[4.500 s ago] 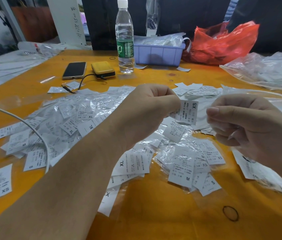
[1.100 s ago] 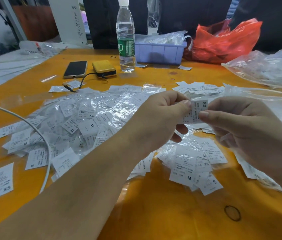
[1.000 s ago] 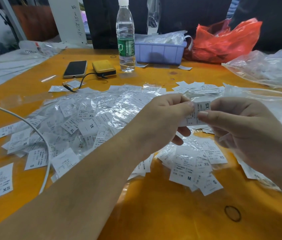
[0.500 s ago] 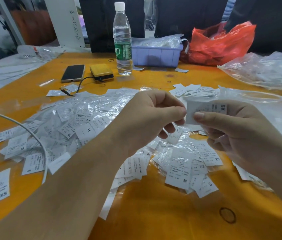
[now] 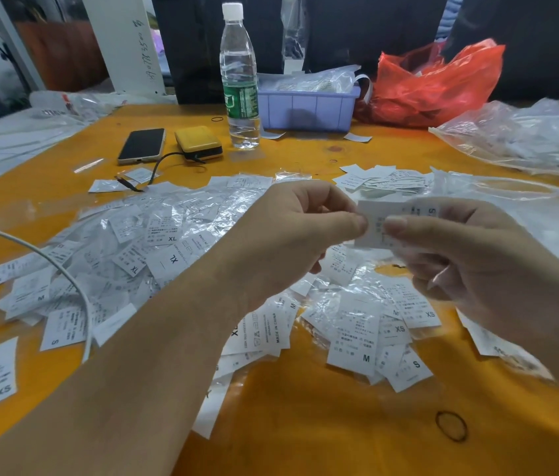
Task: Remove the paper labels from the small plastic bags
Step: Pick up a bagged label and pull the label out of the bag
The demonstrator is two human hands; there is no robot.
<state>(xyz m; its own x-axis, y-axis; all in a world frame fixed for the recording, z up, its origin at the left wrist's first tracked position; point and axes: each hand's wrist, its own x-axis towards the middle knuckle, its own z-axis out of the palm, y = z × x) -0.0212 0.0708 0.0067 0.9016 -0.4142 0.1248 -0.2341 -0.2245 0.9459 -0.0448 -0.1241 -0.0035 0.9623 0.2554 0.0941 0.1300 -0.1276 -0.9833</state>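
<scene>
Orange surface [image 5: 305,424]: fills the head view, strewn with white paper and clear film.
Held piece: one small plastic bag with its paper label [image 5: 379,223] sits at centre right of the frame, above the surface, between both hands; blur hides whether the label is partly out.
Left hand [image 5: 292,235]: forearm crosses from lower left to centre, back of the hand toward the camera; fingers curled, thumb and forefinger pinching the left edge of the held piece.
Right hand [image 5: 470,255]: enters from the right edge, fingers curled, forefinger and thumb pinching the same piece just beside the left hand's pinch.
Loose pile [image 5: 154,249]: bagged and bare labels lie mixed at left centre; a smaller heap [image 5: 370,331] lies under the hands.
Bare labels [image 5: 384,180]: a small stack above the hands, at upper centre right.
Large clear bag [image 5: 518,207]: at right, mouth open behind the right hand.
Risk, tearing: the two pinches are very close; a sharp pull could likely rip the label instead of sliding it free.
Risk, slipping: thin film is slick, so the bag may slide away with the label.
Risk, mixing: a dropped piece would be lost among the heap below.
Other: water bottle [image 5: 239,77], phone [image 5: 142,146], white cable [image 5: 65,276].
</scene>
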